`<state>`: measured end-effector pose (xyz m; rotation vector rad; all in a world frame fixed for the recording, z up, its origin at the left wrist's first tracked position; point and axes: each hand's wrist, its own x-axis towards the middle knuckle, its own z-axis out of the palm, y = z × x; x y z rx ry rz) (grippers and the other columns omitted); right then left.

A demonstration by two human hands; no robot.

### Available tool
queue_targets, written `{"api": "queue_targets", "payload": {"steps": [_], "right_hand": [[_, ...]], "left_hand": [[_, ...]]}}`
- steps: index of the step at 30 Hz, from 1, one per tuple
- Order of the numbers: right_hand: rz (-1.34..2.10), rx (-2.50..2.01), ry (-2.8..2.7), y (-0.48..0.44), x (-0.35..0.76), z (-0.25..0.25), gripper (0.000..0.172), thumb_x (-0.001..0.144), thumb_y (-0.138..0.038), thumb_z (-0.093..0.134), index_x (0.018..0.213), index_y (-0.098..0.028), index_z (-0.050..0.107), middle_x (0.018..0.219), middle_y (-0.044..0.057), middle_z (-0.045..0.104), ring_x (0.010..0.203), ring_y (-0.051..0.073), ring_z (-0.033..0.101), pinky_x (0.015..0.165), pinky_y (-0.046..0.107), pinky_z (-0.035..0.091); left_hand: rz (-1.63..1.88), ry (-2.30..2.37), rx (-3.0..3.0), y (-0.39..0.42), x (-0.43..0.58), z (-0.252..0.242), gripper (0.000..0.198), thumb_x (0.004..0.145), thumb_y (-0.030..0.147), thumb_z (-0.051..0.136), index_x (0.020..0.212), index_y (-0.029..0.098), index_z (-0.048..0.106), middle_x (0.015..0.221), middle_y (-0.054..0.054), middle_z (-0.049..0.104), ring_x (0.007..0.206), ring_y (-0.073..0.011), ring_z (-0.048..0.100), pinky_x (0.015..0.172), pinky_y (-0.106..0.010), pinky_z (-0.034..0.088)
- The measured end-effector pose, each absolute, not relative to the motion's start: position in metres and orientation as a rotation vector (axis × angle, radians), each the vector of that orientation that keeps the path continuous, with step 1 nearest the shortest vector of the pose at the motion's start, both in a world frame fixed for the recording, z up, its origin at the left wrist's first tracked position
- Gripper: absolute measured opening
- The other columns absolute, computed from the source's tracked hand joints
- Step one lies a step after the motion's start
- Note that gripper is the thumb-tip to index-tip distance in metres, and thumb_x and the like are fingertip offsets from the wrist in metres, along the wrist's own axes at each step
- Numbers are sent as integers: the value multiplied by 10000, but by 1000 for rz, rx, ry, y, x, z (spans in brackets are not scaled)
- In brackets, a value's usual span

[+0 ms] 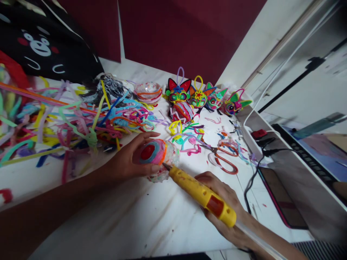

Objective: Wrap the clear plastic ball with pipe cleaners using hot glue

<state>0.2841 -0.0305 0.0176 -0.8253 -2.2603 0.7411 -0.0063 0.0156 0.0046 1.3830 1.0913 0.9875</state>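
My left hand [135,159] is wrapped round a small ball-shaped craft piece [157,153]. Its surface carries rings of red, blue, pink and orange pipe cleaner, and the uncovered side looks clear and lumpy. In my right hand [219,191] is a yellow glue gun [202,195], with a clear glue stick running out of its back end. The gun's dark tip touches or nearly touches the ball at the orange edge. Just beyond, orange-handled scissors [226,157] lie among scraps of pipe cleaner [189,139].
Loose pipe cleaners [89,119] spread over the left of the table. Several finished animal-faced balls [177,94] stand at the back, beside a clear bowl-like half [148,92]. A phone [283,198], a power strip [258,134] and cables lie right. A black bag [46,43] stands back left.
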Motion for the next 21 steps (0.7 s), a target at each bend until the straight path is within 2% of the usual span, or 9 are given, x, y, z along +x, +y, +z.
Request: {"api": "queue_targets", "payload": {"steps": [3,6,11,13,21], "right_hand": [[732,-819,-2248,-30,284,15,188,1022,-351,499,1187,-265,518,1009,59,631,777,189,642,607,303,512],[732,-855,-2238,-31,284,13,199,1037,-387,487,1182,-255,522,1007,59,637,765,182,635,612,306,514],[717,-850,-2249,-32,286,12,254,1054,-458,465,1190,-249,513,1015,68,650,844,202,663,648,310,538],[705,-868,-2254,-32,287,12,252,1053,-452,467,1193,-247,516,1034,78,655,872,212,673,652,312,544],[709,-883,-2243,-32,285,14,198,1034,-384,500,1173,-246,532,1000,57,649,776,183,658,624,294,540]], "left_hand": [[975,1091,1441,16,-7,4,751,737,340,830,1408,240,507,1249,-43,666,1121,-217,653,898,-268,542],[988,1083,1512,18,-8,3,671,740,378,843,1331,214,572,1250,-59,681,1133,-230,662,925,-285,556],[977,1084,1541,22,-11,1,676,725,370,861,1322,200,593,1269,-73,699,1157,-241,672,976,-316,557],[970,1075,1521,23,-12,1,669,729,361,859,1323,198,598,1282,-82,701,1172,-252,671,986,-332,555],[977,1041,1501,26,-12,0,654,720,405,868,1287,194,619,1231,-88,718,1136,-268,685,951,-339,570]]}}
